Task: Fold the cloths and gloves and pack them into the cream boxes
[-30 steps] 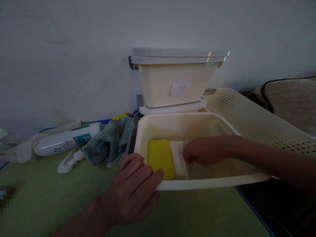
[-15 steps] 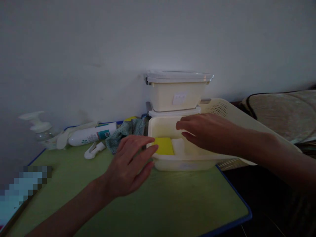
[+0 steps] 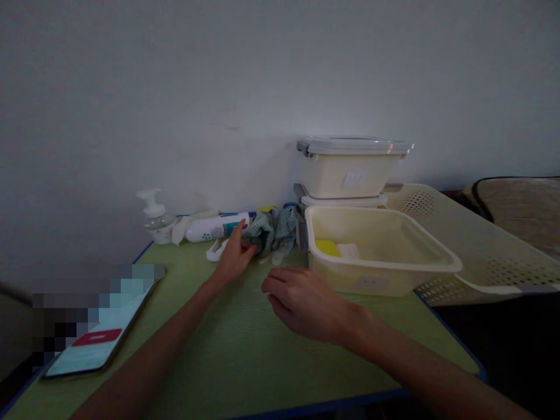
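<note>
My left hand (image 3: 235, 258) reaches across the green table (image 3: 227, 344) and pinches the near edge of a crumpled green-grey cloth (image 3: 272, 232) by the wall. My right hand (image 3: 301, 302) hovers low over the table in front of the cream bin (image 3: 380, 252), fingers loosely spread and holding nothing. Inside the bin lie a yellow sponge (image 3: 327, 247) and a white folded item (image 3: 349, 251).
A white spray bottle (image 3: 214, 228) lies on its side left of the cloth, with a pump dispenser (image 3: 156, 219) beyond it. Two lidded cream boxes (image 3: 352, 169) are stacked behind the bin. A perforated basket (image 3: 464, 245) sits at the right. A phone (image 3: 98, 341) lies at the front left.
Both hands left the bin. My left hand moved left to the cloth and closed on its edge; my right hand came out of the bin and down over the table. The view has pulled back.
</note>
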`<state>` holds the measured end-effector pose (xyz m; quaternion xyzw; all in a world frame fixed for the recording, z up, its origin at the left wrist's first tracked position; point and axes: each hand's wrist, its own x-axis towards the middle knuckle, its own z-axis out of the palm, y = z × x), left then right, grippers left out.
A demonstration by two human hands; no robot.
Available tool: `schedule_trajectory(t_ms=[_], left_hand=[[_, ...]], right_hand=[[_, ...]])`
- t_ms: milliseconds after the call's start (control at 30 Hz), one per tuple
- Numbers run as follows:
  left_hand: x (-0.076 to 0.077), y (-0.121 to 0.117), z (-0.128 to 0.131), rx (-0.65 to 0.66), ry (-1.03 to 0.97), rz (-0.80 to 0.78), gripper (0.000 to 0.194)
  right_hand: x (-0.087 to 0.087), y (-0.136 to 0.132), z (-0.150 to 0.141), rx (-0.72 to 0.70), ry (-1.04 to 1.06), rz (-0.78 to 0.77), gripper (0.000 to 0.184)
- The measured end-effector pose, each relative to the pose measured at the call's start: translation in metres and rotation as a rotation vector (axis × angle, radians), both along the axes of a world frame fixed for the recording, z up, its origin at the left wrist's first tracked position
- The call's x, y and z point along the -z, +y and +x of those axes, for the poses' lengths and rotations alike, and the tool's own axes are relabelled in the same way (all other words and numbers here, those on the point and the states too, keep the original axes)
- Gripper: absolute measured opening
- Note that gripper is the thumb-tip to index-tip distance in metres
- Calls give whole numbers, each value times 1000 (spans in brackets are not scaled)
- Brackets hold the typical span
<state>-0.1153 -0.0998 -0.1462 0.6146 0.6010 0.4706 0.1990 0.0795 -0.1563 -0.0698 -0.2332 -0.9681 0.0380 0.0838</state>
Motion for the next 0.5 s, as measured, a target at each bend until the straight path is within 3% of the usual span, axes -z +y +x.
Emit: schedule_trajectory(t_ms=[133,200,333,500], left_hand=[[19,4,-3,18,-107,-46,67],[26,7,-6,25,-172,-57,64],[32,12,-13,22,-289,-68,59],[26,13,-16,16,-465,-46,42]], right_hand=[[45,23,-30,157,182,-191,14],[60,35,-39,211,225,-207,12],[80,50,-45,267,282,-210,14],[93,53,-41,248,341,-200,16]])
